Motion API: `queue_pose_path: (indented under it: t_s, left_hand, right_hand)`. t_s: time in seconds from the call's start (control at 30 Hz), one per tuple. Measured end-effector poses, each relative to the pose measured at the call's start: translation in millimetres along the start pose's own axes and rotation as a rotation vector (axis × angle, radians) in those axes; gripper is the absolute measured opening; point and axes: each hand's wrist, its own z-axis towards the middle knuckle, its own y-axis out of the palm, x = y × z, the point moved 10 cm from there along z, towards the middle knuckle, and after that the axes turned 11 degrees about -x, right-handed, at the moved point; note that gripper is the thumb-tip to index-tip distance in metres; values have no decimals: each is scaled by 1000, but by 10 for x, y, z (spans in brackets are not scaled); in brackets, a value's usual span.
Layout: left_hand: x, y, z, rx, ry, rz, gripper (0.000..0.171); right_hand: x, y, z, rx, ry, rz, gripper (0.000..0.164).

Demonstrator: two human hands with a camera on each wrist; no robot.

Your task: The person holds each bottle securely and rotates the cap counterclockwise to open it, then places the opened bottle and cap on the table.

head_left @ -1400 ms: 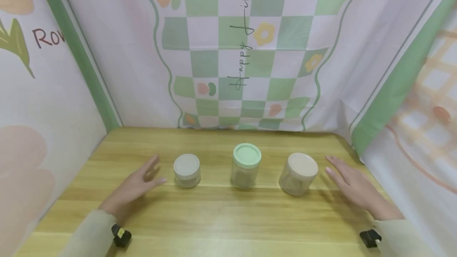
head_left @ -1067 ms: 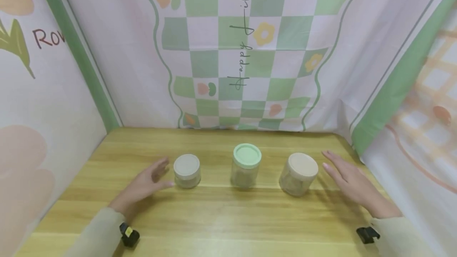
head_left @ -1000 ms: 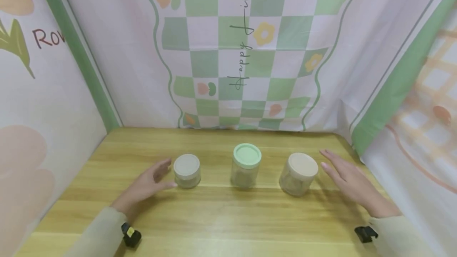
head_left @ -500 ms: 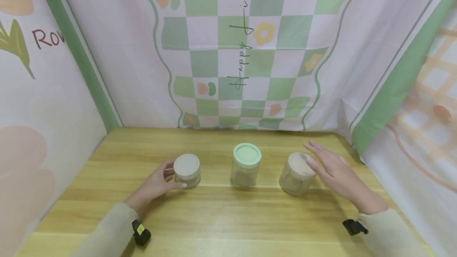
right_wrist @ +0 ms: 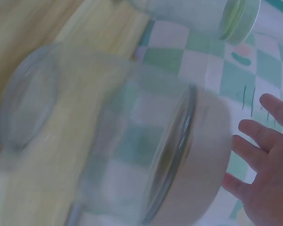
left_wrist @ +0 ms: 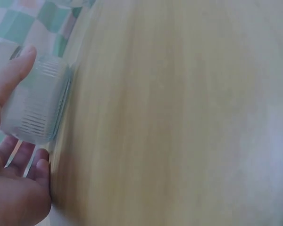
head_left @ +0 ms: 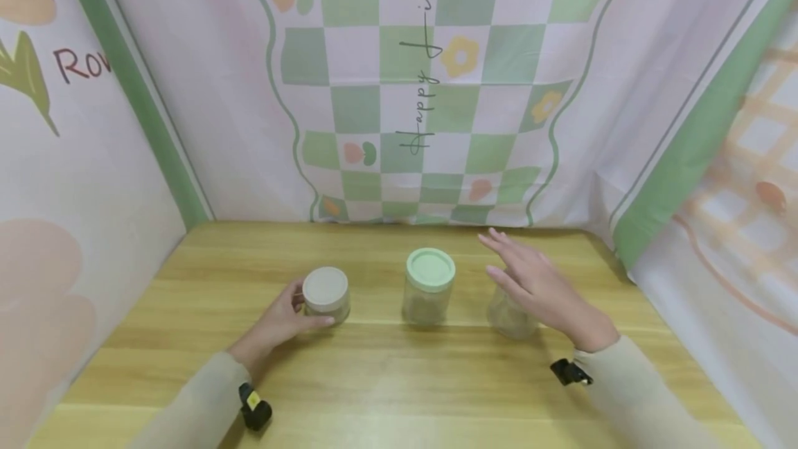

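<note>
A short glass jar with a whitish lid point(head_left: 326, 287) stands at the left of the row. My left hand point(head_left: 280, 319) holds it from the left, thumb along its front and fingers at its far side; the thumb point(left_wrist: 14, 75) lies against the glass in the left wrist view. In the middle stands a taller jar with a mint-green lid point(head_left: 430, 270). Over the right-hand jar point(head_left: 512, 323) hovers my right hand point(head_left: 539, 289), fingers extended, hiding its lid in the head view. That jar's pale beige lid point(right_wrist: 203, 160) shows beside the fingers in the right wrist view.
All the jars stand upright on a wooden table point(head_left: 374, 380). A checkered curtain point(head_left: 411, 123) hangs behind the back edge, with printed cloth at both sides. Each sleeve carries a small black wrist camera point(head_left: 255, 407).
My left hand has moved right and taken hold of the short jar. My right hand has moved left from beside the right-hand jar to above it. The jars stay in place.
</note>
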Motion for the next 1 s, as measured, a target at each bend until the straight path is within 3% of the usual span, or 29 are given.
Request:
queue_pose_path:
  t_s: [0.37,0.73,1.0]
  left_hand:
    - [13,7,-4,12,3,-15,95]
    - [50,32,-30,-10,19,-46,94]
    - [0,22,-22,-6,1,-37,93]
  right_hand:
    - [-594,99,463,26,-155,-26,54]
    - [-1145,369,819,-66,-217,-18,61]
    - [-1516,549,1005,2,-319,7,56]
